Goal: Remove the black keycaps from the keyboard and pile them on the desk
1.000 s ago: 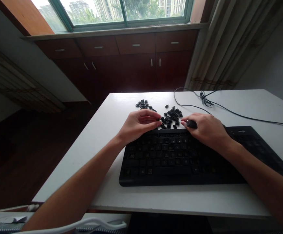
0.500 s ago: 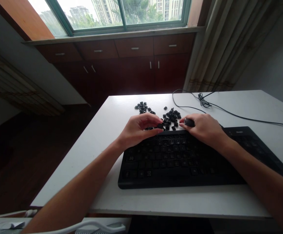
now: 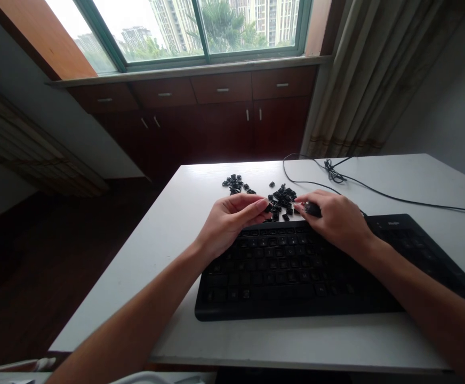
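A black keyboard point(image 3: 272, 292) lies across the white table, its left part with many keycaps lacking or dark and hard to make out. Behind its top edge, my left hand point(image 3: 230, 220) pinches a small black keycap point(image 3: 269, 208) between thumb and fingers. My right hand point(image 3: 338, 217) is closed around a small tool with a rounded black handle point(image 3: 313, 209); its tip is hard to make out. Between the two hands lies a pile of loose black keycaps point(image 3: 282, 196). Another heap of keycaps point(image 3: 233, 182) sits farther back, beyond my left hand.
A thin black cable point(image 3: 396, 197) runs across the table's back right, with a bundled coil point(image 3: 330, 169). The white table point(image 3: 144, 256) has its left edge over a dark floor. Cabinets point(image 3: 220, 122) and a window stand behind.
My left hand has turned, its thumb now over the keycap, which is raised slightly from the pile's edge. My right hand stays almost in place with the tool. The view has tilted up a little.
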Demonstrator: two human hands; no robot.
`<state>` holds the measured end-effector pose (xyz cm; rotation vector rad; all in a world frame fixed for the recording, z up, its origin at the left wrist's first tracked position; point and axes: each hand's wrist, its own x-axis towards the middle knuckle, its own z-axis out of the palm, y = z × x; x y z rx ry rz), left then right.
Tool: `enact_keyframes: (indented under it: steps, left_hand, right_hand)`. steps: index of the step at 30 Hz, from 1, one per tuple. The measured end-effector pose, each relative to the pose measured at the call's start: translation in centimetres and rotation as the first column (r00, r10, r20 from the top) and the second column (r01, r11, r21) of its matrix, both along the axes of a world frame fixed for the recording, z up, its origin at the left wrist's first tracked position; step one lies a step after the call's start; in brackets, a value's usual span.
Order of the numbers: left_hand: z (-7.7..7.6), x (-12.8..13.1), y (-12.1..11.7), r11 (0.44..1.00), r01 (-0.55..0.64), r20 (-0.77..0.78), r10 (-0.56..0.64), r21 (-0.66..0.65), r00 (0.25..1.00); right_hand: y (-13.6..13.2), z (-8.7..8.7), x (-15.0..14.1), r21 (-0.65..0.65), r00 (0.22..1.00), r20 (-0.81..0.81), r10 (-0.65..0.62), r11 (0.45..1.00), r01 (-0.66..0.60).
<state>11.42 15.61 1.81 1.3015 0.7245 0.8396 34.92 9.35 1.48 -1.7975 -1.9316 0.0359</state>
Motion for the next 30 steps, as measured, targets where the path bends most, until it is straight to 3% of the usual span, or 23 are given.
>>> enact_keyframes:
  steps: [5, 10, 17, 24, 27, 30]
  left_hand:
    - [0.2, 0.3, -0.7, 0.993, 0.098, 0.077, -0.094, -0.059, 0.993]
    - [0.4, 0.4, -1.3, 0.983, 0.170, 0.076, -0.165, -0.067, 0.983]
    - [0.6, 0.0, -1.3, 0.963, 0.266, 0.071, -0.262, -0.053, 0.963]
    - [1.6, -1.3, -1.2, 0.914, 0.405, -0.021, -0.405, -0.022, 0.914]
    - [1.7, -2.4, -2.9, 0.928, 0.368, -0.110, -0.360, 0.061, 0.927]
    - [1.3, -3.9, -5.7, 0.947, 0.256, -0.243, -0.207, 0.193, 0.948]
  right_hand:
    - [-1.8, 1.0, -1.3, 0.252, 0.947, -0.137, 0.291, 0.935, -0.251]
    - [-2.3, 1.0, -1.9, 0.367, 0.858, -0.193, 0.476, 0.846, -0.387]
    - [-2.3, 0.9, -1.9, 0.346, 0.777, -0.313, 0.546, 0.828, -0.441]
    - [-2.7, 1.2, -2.4, 0.313, 0.735, -0.335, 0.590, 0.805, -0.503]
    - [-3.1, 0.9, -2.9, 0.287, 0.728, -0.315, 0.609, 0.792, -0.538]
    - [-3.9, 0.2, -3.8, 0.265, 0.715, -0.250, 0.653, 0.756, -0.598]
